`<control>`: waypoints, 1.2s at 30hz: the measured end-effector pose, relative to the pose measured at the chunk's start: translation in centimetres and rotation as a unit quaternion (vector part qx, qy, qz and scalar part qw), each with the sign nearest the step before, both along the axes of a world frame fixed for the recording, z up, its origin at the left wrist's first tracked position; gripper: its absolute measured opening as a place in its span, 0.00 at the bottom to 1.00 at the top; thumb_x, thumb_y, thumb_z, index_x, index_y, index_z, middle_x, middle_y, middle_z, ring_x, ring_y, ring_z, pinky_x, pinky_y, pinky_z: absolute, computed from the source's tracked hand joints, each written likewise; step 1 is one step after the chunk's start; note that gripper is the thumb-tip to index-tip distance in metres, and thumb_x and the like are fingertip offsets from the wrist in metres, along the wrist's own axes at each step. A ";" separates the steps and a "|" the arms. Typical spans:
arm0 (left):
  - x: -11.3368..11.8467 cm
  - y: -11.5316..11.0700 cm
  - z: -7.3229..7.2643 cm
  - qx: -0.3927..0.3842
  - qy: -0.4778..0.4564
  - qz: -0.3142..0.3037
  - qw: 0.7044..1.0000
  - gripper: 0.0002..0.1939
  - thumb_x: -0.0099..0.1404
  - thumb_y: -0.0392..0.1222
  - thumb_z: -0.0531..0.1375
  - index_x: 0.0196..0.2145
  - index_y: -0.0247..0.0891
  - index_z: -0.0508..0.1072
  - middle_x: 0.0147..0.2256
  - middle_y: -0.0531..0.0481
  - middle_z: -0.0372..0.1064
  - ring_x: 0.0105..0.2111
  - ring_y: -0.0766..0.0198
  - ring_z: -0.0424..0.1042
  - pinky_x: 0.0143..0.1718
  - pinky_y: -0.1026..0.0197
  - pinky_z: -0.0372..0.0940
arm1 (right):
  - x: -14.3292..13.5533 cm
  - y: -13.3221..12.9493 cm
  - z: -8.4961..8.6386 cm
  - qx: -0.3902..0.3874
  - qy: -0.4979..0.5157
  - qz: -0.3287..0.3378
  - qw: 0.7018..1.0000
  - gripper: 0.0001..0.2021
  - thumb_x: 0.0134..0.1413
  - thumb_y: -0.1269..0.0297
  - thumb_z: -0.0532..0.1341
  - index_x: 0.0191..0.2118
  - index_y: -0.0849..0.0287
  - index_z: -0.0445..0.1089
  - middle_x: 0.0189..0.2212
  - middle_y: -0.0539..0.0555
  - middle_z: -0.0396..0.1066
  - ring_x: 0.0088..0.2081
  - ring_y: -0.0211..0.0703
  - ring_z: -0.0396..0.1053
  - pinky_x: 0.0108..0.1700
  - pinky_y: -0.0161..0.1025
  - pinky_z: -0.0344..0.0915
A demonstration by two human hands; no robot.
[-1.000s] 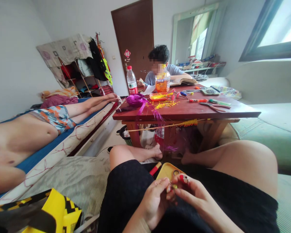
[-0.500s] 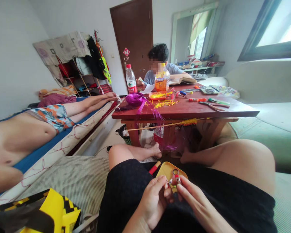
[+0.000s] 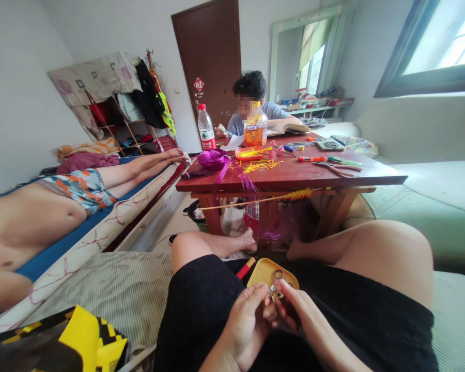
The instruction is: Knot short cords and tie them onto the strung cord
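Over my lap, my left hand (image 3: 248,318) is closed, thumb and fingers pinched on something small that I cannot make out. My right hand (image 3: 304,310) meets it fingertip to fingertip, also closed around a tiny piece that its fingers mostly hide. Just beyond the fingertips show the ring handles of small scissors (image 3: 278,275); whether they are held or lie in the tray cannot be told. Behind both hands a yellow tray (image 3: 261,268) rests on my lap. A red stick with a tan end (image 3: 246,268) lies at its left.
Ahead stands a red table (image 3: 313,174) with purple fibre (image 3: 214,159), yellow bits (image 3: 260,165), pliers (image 3: 339,167) and two bottles. A person (image 3: 249,88) sits behind it. Someone else (image 3: 72,209) lies on the left. A yellow-black bag (image 3: 81,336) is at lower left.
My right hand has shifted left and closer to my left hand. A small red and metallic piece seen at its fingertips is now hidden, and more of the scissors' handles shows. The view has moved slightly.
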State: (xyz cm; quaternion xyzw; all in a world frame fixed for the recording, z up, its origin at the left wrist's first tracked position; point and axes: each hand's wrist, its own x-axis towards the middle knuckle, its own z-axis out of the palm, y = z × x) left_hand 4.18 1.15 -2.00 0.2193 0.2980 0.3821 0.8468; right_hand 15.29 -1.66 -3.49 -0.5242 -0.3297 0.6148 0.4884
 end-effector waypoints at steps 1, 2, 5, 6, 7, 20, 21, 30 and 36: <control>0.0 -0.1 0.0 0.001 0.002 -0.002 1.000 0.17 0.48 0.45 0.66 0.18 0.35 0.62 0.13 0.58 0.54 0.17 0.72 0.56 0.23 0.65 0.49 | -0.1 0.1 0.1 -0.016 -0.009 -0.018 1.000 0.26 0.41 0.37 0.54 0.17 0.59 0.60 0.13 0.44 0.55 0.16 0.32 0.52 0.20 0.32 0.48; 0.1 -0.1 0.0 0.000 0.005 -0.003 1.000 0.17 0.48 0.45 0.66 0.18 0.35 0.62 0.13 0.58 0.55 0.17 0.72 0.55 0.23 0.65 0.49 | -0.2 0.2 0.1 -0.029 -0.015 -0.033 0.999 0.26 0.38 0.36 0.55 0.17 0.58 0.59 0.13 0.44 0.54 0.16 0.32 0.52 0.19 0.32 0.48; 0.2 -0.3 0.0 -0.003 0.015 -0.005 1.000 0.17 0.46 0.46 0.67 0.18 0.34 0.62 0.13 0.58 0.55 0.17 0.72 0.55 0.23 0.65 0.50 | -0.4 0.2 0.0 -0.033 -0.025 -0.051 0.998 0.26 0.35 0.35 0.55 0.16 0.57 0.57 0.13 0.44 0.54 0.17 0.33 0.53 0.20 0.32 0.51; 0.2 -0.4 -0.1 -0.002 0.017 -0.007 1.000 0.18 0.46 0.47 0.67 0.18 0.35 0.62 0.13 0.58 0.55 0.17 0.72 0.55 0.23 0.65 0.50 | -0.4 0.2 -0.1 -0.029 -0.026 -0.055 0.998 0.26 0.34 0.35 0.55 0.17 0.57 0.57 0.14 0.44 0.54 0.17 0.33 0.53 0.20 0.32 0.53; 0.3 -0.4 -0.1 -0.001 0.018 -0.007 1.000 0.18 0.46 0.47 0.67 0.19 0.35 0.62 0.13 0.58 0.55 0.17 0.72 0.55 0.23 0.65 0.50 | -0.3 0.1 -0.3 -0.024 -0.028 -0.058 0.998 0.26 0.35 0.35 0.55 0.17 0.57 0.57 0.14 0.44 0.55 0.17 0.34 0.54 0.21 0.33 0.54; 0.4 -0.3 -0.2 -0.001 0.020 0.004 1.000 0.18 0.46 0.48 0.67 0.19 0.34 0.63 0.13 0.57 0.56 0.17 0.71 0.56 0.23 0.65 0.51 | -0.3 0.3 -0.1 0.007 -0.021 -0.045 0.999 0.27 0.33 0.34 0.55 0.15 0.58 0.58 0.14 0.47 0.58 0.18 0.35 0.55 0.22 0.33 0.55; 0.4 -0.3 -0.2 -0.001 0.021 0.005 1.000 0.18 0.46 0.48 0.67 0.18 0.34 0.63 0.13 0.57 0.56 0.17 0.71 0.56 0.23 0.65 0.51 | -0.3 0.3 -0.1 0.009 -0.018 -0.041 0.999 0.27 0.33 0.34 0.55 0.15 0.58 0.58 0.14 0.47 0.58 0.18 0.34 0.55 0.21 0.33 0.55; 0.5 -0.3 0.0 0.001 0.021 0.001 1.000 0.19 0.45 0.49 0.67 0.18 0.34 0.63 0.13 0.57 0.55 0.17 0.71 0.56 0.23 0.65 0.50 | -0.3 0.4 0.3 0.027 0.002 -0.023 0.999 0.26 0.36 0.36 0.56 0.15 0.58 0.58 0.12 0.46 0.56 0.17 0.35 0.55 0.21 0.33 0.56; 0.4 -0.3 -0.1 0.008 0.020 0.002 1.000 0.18 0.46 0.48 0.67 0.19 0.34 0.63 0.13 0.57 0.56 0.17 0.71 0.56 0.24 0.65 0.51 | -0.3 0.4 -0.1 0.028 -0.002 -0.039 0.999 0.27 0.36 0.35 0.56 0.15 0.58 0.58 0.13 0.47 0.59 0.18 0.35 0.57 0.21 0.33 0.57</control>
